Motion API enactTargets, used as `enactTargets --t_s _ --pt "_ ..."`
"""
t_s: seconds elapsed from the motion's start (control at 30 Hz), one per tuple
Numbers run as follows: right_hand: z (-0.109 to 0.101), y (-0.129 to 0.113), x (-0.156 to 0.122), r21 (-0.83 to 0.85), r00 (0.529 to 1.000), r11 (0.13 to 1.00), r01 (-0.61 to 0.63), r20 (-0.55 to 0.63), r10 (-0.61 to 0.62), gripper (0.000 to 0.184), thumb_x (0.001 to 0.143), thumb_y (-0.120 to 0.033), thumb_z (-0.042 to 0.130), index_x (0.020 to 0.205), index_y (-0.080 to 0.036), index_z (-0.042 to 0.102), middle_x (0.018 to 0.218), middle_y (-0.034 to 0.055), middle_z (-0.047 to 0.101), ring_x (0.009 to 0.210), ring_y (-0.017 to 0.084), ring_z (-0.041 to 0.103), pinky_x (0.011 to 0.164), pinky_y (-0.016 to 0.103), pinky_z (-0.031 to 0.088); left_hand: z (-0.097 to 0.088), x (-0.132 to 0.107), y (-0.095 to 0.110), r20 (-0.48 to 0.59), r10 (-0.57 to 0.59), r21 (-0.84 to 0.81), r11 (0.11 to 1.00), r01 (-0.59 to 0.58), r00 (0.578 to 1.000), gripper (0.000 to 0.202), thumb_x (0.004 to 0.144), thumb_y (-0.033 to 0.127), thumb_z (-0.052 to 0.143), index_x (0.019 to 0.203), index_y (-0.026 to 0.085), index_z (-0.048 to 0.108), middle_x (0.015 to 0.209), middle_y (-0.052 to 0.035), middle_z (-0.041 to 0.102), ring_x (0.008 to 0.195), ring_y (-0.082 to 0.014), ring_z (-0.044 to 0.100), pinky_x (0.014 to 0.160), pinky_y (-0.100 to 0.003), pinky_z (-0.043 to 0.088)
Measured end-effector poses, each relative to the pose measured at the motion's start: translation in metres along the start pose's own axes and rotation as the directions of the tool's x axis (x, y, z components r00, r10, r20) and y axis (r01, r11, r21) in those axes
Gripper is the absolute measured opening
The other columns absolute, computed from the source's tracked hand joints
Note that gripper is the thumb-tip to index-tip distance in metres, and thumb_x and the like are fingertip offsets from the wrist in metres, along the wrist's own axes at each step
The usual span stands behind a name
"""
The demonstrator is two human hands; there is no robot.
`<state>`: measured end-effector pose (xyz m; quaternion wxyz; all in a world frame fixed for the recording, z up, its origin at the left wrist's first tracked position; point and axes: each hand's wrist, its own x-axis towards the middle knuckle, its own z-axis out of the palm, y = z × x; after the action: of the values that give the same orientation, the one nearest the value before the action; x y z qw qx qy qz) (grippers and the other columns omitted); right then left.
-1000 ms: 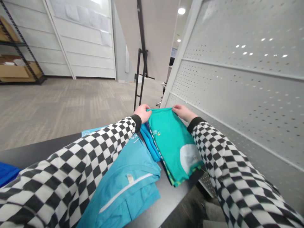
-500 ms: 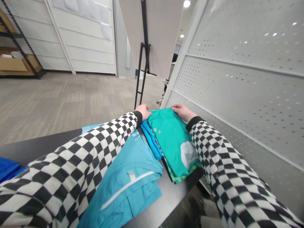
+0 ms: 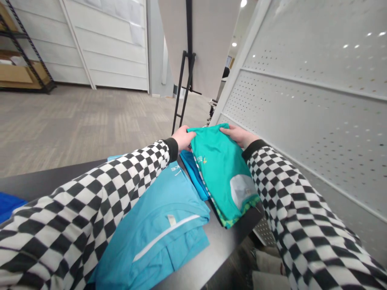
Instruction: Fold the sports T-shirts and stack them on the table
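Note:
A folded green shirt (image 3: 222, 171) lies on top of a small stack at the far right of a dark table (image 3: 54, 179). My left hand (image 3: 185, 137) pinches its far left corner. My right hand (image 3: 238, 135) grips its far right corner. The far edge of the shirt is raised a little off the stack. Under it lie a patterned green garment (image 3: 234, 219) and a blue one (image 3: 195, 175). Both my sleeves are black-and-white checked.
A light blue shirt (image 3: 157, 225) lies folded on the table near me. A dark blue cloth (image 3: 6, 203) shows at the left edge. A white perforated panel (image 3: 302, 112) stands close on the right. A black easel stand (image 3: 184, 68) and a shelf with boxes (image 3: 18, 60) stand beyond.
Both hands have lifted the far edge of the green shirt slightly. The view has tilted a little; the hands keep their grip on the corners.

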<state>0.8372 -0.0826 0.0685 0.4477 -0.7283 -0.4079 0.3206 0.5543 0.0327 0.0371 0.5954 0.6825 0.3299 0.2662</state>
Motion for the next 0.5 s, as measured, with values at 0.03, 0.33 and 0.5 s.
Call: enactTargets --t_s 0.03,0.33,0.5 --pt "0.004 -0.002 0.008 -0.056 1.000 0.998 0.025 -0.003 -0.025 0.032 0.106 -0.042 0.074 0.130 -0.021 0.073 0.127 0.0124 0.084 0.112 0.028 0.081 0.102 0.047 0.067 -0.002 0.004 -0.002 -0.034 -0.008 -0.020 1.000 0.008 0.999 0.027 0.105 0.027 0.060 0.132 0.022 0.061 0.085 -0.0014 0.073 0.065 -0.0194 0.072 0.069 -0.036 0.065" --pt "0.061 0.014 0.039 -0.642 0.962 0.760 -0.100 -0.257 -0.090 0.051 0.104 -0.051 0.074 0.136 -0.011 0.076 0.141 0.0221 0.077 0.132 0.035 0.072 0.119 0.042 0.051 -0.042 0.030 -0.019 -0.173 -0.171 0.435 0.870 0.231 0.970 0.042 0.097 0.039 0.076 0.128 0.009 0.073 0.101 -0.0216 0.079 0.091 -0.0358 0.082 0.083 -0.046 0.066" --pt "0.049 0.020 0.019 -0.720 0.958 0.694 -0.025 -0.216 -0.190 0.068 0.110 -0.059 0.062 0.155 -0.008 0.063 0.155 0.0264 0.068 0.145 0.038 0.063 0.125 0.044 0.044 -0.034 0.018 -0.024 -0.004 0.290 0.788 0.589 -0.176 0.957 0.066 0.099 0.055 0.069 0.153 0.017 0.064 0.157 -0.0217 0.064 0.148 -0.0407 0.060 0.125 -0.050 0.047"
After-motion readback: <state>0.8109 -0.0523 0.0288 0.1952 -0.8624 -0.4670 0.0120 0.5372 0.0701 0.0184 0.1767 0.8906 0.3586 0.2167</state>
